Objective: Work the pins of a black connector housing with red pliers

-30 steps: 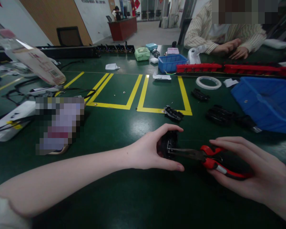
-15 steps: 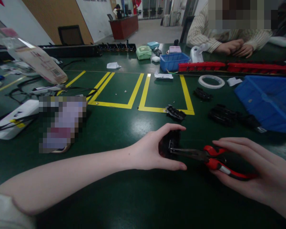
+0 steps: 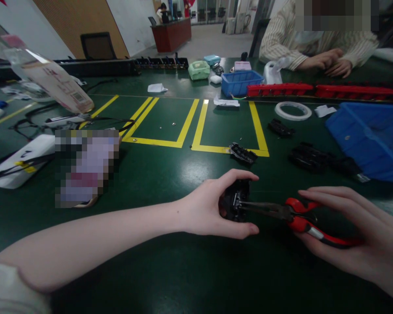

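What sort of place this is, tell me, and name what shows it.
Probably a small-parts workbench in an office-like room: red-handled pliers in the right hand, black parts on a green table marked with yellow tape, and a reddish desk farther back.

Watching over the head camera, I am seeing the left hand (image 3: 212, 207) gripping a black part (image 3: 232, 203) and the right hand (image 3: 356, 220) holding red-handled pliers (image 3: 283, 212), tips meeting the part. Farther off, a black piece (image 3: 243, 154) is overlapping yellow tape (image 3: 211, 148); a blue bin (image 3: 367, 137) is sitting rightward, a white tape roll (image 3: 293, 118) lying near it.
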The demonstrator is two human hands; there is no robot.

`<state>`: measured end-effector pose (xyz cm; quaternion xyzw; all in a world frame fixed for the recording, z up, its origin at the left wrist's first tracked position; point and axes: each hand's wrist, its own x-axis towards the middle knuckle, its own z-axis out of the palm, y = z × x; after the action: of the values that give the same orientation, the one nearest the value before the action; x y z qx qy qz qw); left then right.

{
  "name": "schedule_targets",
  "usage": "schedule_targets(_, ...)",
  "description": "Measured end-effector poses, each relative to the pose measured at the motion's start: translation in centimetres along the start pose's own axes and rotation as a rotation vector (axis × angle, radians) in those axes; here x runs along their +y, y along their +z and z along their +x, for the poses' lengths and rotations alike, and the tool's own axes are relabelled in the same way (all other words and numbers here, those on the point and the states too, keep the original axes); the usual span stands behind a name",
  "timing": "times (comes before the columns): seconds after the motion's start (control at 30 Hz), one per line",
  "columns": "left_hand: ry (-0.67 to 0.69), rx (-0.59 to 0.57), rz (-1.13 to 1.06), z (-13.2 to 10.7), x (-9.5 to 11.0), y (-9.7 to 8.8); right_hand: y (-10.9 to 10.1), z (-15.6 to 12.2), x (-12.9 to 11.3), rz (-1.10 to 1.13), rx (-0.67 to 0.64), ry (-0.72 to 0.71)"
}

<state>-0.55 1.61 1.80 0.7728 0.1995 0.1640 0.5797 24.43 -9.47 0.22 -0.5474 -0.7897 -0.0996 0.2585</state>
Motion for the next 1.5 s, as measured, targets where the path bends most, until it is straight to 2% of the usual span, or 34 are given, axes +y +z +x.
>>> schedule_targets(0.17,0.017,-0.023,0.036,0.1,-0.1,0.0,0.1,-0.2,0.0,-0.019,-0.012,-0.012)
schedule_targets(0.37,0.095,0.014,0.339,0.0,-0.3,0.1,0.2,-0.5,0.9,-0.091,-0.044,-0.163)
schedule_targets(0.47,0.054,-0.009,0.452,0.0,-0.2,-0.1,0.2,-0.3,1.1,-0.144,-0.049,-0.251)
schedule_targets(0.57,0.009,-0.024,0.517,0.0,0.0,-0.2,0.1,0.0,1.0,-0.167,-0.030,-0.266)
schedule_targets(0.67,0.043,0.013,0.577,0.0,0.2,-0.2,0.1,0.2,0.8,-0.185,0.000,-0.269)
schedule_targets(0.77,0.109,0.052,0.607,-0.1,0.1,-0.1,0.2,0.3,0.8,-0.177,-0.024,-0.255)
schedule_targets(0.9,0.145,-0.005,0.634,0.0,-0.1,-0.1,0.4,0.7,0.5,-0.153,-0.028,-0.272)
schedule_targets(1.07,0.165,-0.018,0.648,0.1,-0.2,-0.1,0.4,0.9,-0.1,-0.120,-0.042,-0.253)
schedule_targets(1.5,0.135,0.006,0.667,0.1,-0.1,0.0,0.3,0.0,0.3,-0.099,-0.046,-0.333)
